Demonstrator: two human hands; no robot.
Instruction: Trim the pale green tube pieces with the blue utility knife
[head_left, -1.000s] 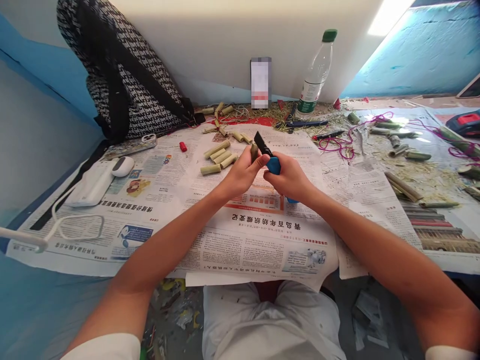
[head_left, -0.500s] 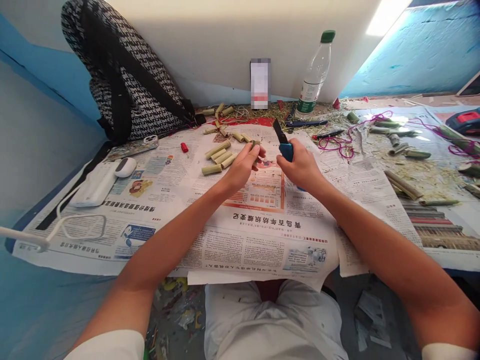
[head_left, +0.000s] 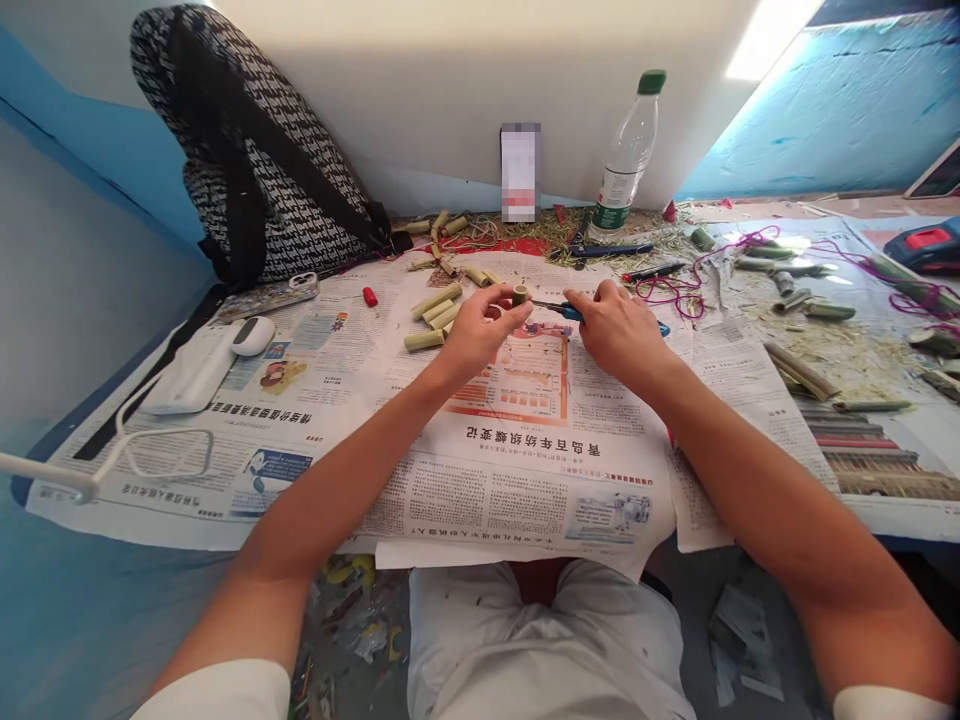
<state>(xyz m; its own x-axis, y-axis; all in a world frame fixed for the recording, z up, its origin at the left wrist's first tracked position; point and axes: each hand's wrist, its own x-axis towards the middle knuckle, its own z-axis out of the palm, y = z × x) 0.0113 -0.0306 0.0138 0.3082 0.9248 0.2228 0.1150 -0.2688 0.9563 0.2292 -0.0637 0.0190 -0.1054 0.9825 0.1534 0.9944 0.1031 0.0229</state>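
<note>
Between the thumb and fingers of my left hand (head_left: 489, 322) a short bamboo tube (head_left: 520, 295) stands upright, its open end facing up. My right hand (head_left: 621, 325) is wrapped round the blue handle of a utility knife (head_left: 571, 312). The dark blade points left and reaches the side of the tube near my left fingertips; whether it cuts in, I cannot tell. Several cut bamboo pieces (head_left: 437, 300) lie beside my left hand on the printed newspaper (head_left: 525, 470).
A phone (head_left: 520, 175) leans at the back, near a plastic bottle (head_left: 628, 160). A patterned backpack (head_left: 255, 150) stands back left, with a white device (head_left: 191, 370) before it. Purple string (head_left: 686, 285), a pen (head_left: 652, 271) and bamboo scraps (head_left: 802, 370) lie to the right.
My right hand has lowered the knife from blade-up to lying level, its blade now at the tube. My left hand has turned, so the tube's open end shows.
</note>
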